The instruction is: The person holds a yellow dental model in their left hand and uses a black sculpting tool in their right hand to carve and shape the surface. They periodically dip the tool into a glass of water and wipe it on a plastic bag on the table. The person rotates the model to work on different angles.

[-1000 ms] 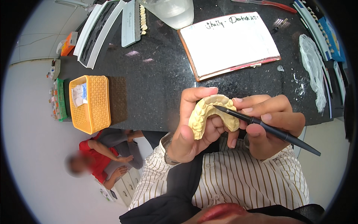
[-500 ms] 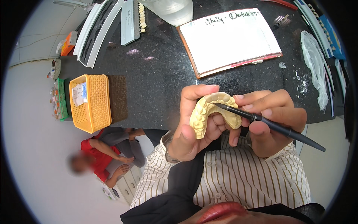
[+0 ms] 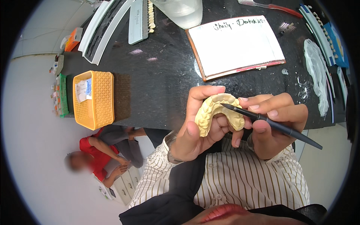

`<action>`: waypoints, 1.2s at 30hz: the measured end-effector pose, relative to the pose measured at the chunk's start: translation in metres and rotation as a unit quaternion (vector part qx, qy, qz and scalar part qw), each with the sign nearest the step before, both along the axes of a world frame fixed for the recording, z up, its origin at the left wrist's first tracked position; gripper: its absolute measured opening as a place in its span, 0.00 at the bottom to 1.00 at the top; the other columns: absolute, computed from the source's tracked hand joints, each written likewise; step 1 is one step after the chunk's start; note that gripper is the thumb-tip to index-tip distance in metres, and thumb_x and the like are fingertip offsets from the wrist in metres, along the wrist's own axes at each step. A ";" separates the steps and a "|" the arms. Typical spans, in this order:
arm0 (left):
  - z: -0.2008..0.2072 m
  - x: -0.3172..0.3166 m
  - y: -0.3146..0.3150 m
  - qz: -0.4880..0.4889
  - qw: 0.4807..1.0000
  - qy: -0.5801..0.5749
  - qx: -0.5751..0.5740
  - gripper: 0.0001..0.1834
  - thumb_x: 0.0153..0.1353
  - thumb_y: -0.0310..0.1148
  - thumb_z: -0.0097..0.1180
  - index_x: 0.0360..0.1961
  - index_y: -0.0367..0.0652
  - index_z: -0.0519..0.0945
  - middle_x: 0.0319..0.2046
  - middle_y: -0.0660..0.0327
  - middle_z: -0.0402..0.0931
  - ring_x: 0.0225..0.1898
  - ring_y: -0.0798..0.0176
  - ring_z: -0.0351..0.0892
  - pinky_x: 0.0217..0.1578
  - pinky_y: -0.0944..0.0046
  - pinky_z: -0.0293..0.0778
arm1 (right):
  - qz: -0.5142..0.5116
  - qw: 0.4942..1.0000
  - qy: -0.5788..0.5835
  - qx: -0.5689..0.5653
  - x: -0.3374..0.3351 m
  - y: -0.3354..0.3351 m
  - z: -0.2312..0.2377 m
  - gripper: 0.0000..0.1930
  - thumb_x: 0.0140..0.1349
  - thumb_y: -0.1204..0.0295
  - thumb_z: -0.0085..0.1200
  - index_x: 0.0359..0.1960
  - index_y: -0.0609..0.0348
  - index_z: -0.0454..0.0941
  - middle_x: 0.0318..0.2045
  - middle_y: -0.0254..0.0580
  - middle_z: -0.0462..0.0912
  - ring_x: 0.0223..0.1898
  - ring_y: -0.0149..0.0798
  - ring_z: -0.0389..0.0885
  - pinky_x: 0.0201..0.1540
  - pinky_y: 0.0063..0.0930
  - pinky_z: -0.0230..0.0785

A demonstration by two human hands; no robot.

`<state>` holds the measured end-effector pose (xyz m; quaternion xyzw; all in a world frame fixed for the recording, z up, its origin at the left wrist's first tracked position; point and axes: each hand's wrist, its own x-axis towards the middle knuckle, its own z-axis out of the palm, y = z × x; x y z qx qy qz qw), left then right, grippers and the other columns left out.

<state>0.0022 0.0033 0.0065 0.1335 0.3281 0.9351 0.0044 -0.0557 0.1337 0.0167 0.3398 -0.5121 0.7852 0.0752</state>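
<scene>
A pale yellow, horseshoe-shaped dental cast [image 3: 204, 114] with moulded teeth is held up by my left hand [image 3: 189, 131], whose fingers wrap round its back and outer side. The front teeth of the cast look greyer than the rest. My right hand [image 3: 279, 116] grips a slim black pen-like tool [image 3: 277, 125] between thumb and fingers. The tool's pointed tip lies at the inner side of the front teeth; whether it touches them I cannot tell. My right fingertips are close by the cast's right end.
On the dark speckled worktop [image 3: 157, 90] lies an open notebook [image 3: 240, 48], with a clear cup of liquid [image 3: 182, 13] behind it. A yellow basket [image 3: 103, 99] stands left, a crumpled plastic bag [image 3: 317, 75] right. A red-handled brush [image 3: 277, 6] lies far back. Another person [image 3: 99, 153] sits at left.
The tool's tip has shifted slightly right along the inner side of the cast's front teeth. The whole view has moved a little; both hands keep their holds.
</scene>
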 end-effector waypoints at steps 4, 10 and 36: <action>0.003 0.001 -0.002 -0.009 1.000 -0.016 0.017 0.36 0.60 0.58 0.35 0.59 0.48 0.43 0.52 0.47 0.61 0.34 0.54 0.74 0.25 0.65 0.72 | 0.005 1.000 0.021 0.017 -0.002 0.000 0.002 0.17 0.48 0.87 0.56 0.35 0.64 0.60 0.33 0.54 0.72 0.38 0.47 0.79 0.35 0.27 0.79; 0.003 -0.001 -0.003 -0.047 0.994 -0.019 0.098 0.37 0.58 0.58 0.39 0.59 0.49 0.43 0.50 0.48 0.60 0.42 0.53 0.71 0.35 0.61 0.70 | 0.003 1.000 -0.002 0.027 0.002 0.002 0.006 0.17 0.46 0.87 0.57 0.35 0.64 0.63 0.34 0.52 0.73 0.40 0.47 0.79 0.39 0.29 0.78; 0.006 0.003 -0.003 -0.003 0.997 -0.048 0.060 0.37 0.58 0.57 0.43 0.59 0.48 0.44 0.50 0.51 0.60 0.41 0.56 0.70 0.37 0.61 0.71 | -0.057 0.997 0.041 0.025 0.001 -0.005 0.003 0.17 0.39 0.84 0.62 0.29 0.63 0.68 0.30 0.52 0.77 0.35 0.49 0.80 0.38 0.32 0.76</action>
